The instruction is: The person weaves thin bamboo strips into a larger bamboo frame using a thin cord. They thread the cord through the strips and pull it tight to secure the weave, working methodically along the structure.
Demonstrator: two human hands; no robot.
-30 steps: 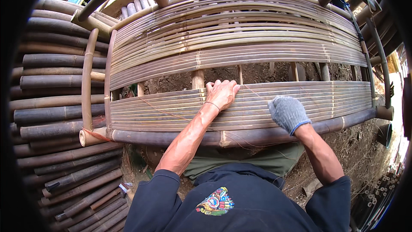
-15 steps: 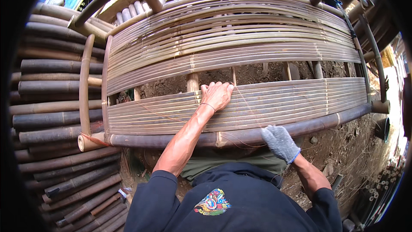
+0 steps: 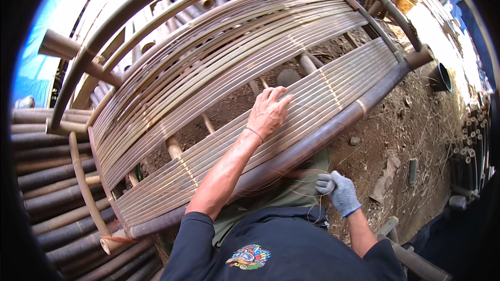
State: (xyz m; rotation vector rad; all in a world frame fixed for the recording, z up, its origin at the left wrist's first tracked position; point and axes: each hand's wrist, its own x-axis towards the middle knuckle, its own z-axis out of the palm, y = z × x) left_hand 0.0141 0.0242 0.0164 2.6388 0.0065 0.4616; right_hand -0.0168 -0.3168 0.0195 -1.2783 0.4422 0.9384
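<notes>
Far left, blue tarp (image 3: 36, 73), then a stack of bamboo poles (image 3: 57, 169) lying side by side. The bench (image 3: 229, 86) sits right in front of me, slanting from lower left to upper right; bamboo frame, long slats, an open gap between the front and rear slats with dirt showing through. My left hand (image 3: 268, 112) is on the front slats (image 3: 224, 143), at their inner edge by the gap: bare, thin band on the wrist, fingers bent and slightly spread, tips partly hidden, so can't tell if they clamp. Below, my dark shirt (image 3: 297, 250) has a multicolored print (image 3: 249, 257); any lettering in it is too small to read. Thin reddish cord (image 3: 302, 195) loops loosely over my lap, in front of the front rail (image 3: 312, 148). My right hand (image 3: 339, 192), in a gray glove with blue cuff, is off the bench, fingers curled together on the cord. Right of that, dirt ground (image 3: 385, 135), a dark bucket (image 3: 441, 77) past the bench end, and thin bamboo poles with cut ends (image 3: 469, 145) by the far edge.
</notes>
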